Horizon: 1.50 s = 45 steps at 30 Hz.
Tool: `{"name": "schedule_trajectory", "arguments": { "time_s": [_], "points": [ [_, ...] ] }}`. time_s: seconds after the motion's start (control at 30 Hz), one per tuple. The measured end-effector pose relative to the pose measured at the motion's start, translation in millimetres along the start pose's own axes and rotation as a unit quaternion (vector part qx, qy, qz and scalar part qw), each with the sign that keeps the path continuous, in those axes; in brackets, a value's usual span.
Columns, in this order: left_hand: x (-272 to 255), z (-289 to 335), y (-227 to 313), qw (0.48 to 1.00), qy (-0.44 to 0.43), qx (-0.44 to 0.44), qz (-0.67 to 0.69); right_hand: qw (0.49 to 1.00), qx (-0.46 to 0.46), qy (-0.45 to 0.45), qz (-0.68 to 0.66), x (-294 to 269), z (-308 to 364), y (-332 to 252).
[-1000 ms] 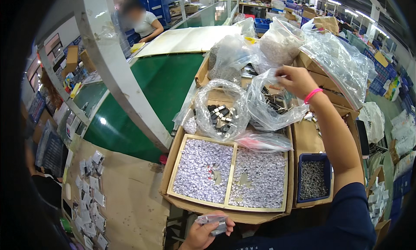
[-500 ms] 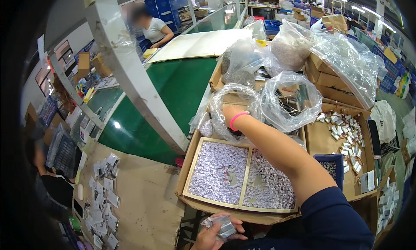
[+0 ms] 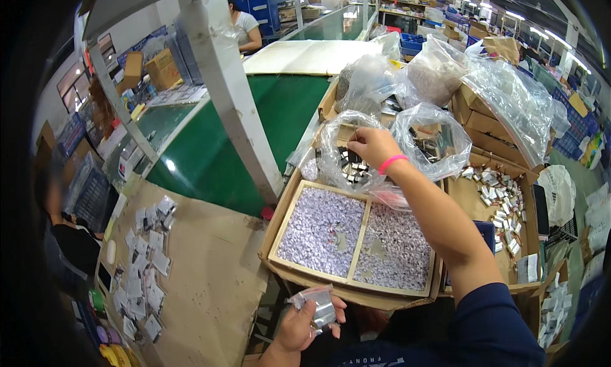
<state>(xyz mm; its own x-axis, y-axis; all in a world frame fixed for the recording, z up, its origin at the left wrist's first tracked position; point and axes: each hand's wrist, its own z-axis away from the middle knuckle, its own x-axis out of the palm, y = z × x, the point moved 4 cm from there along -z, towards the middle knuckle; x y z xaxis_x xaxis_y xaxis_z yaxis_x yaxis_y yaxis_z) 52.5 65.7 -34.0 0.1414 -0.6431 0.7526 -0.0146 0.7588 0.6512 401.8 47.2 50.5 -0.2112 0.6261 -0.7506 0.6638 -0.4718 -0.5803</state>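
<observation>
My left hand (image 3: 299,325) holds a small clear plastic bag (image 3: 323,303) with a flat silvery piece inside, just off the front edge of the wooden tray. My right hand (image 3: 375,145), a pink band at its wrist, hangs over an open clear plastic sack (image 3: 326,152) of small black and silver parts (image 3: 354,171). Its fingertips are pinched together; what they hold, if anything, is too small to make out. In front lies a two-part wooden tray (image 3: 365,241) filled with tiny whitish pieces on the left and greyish ones on the right.
Another open clear sack (image 3: 461,160) with dark parts stands to the right. Beyond it a cardboard box (image 3: 474,198) holds small white parts with wires. A white metal post (image 3: 238,106) rises before the green belt (image 3: 210,147). Filled packets (image 3: 153,243) lie on the left table.
My right hand has lifted out of the sack, baring the black and silver parts. The left hand with its small bag has shifted slightly left and up in view.
</observation>
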Motion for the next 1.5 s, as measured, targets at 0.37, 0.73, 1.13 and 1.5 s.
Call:
{"name": "schedule_trajectory", "arguments": {
  "time_s": [0.37, 0.73, 1.13, 1.5],
  "points": [
    [43, -13, -20, 0.987, -0.085, -0.025, -0.134, 0.938, -0.132, -0.255, -0.197, -76, 174, -111],
    [69, 6, -38, 0.969, -0.126, -0.031, -0.208, 0.937, -0.206, -0.242, -0.149, -96, 226, -117],
    [83, 9, -49, 0.963, -0.15, -0.037, -0.219, 0.898, -0.328, -0.294, 0.007, -104, 249, -125],
    [81, 2, -57, 0.974, -0.177, -0.078, -0.12, 0.924, -0.125, -0.195, -0.304, -113, 249, -111]
  ]
}}
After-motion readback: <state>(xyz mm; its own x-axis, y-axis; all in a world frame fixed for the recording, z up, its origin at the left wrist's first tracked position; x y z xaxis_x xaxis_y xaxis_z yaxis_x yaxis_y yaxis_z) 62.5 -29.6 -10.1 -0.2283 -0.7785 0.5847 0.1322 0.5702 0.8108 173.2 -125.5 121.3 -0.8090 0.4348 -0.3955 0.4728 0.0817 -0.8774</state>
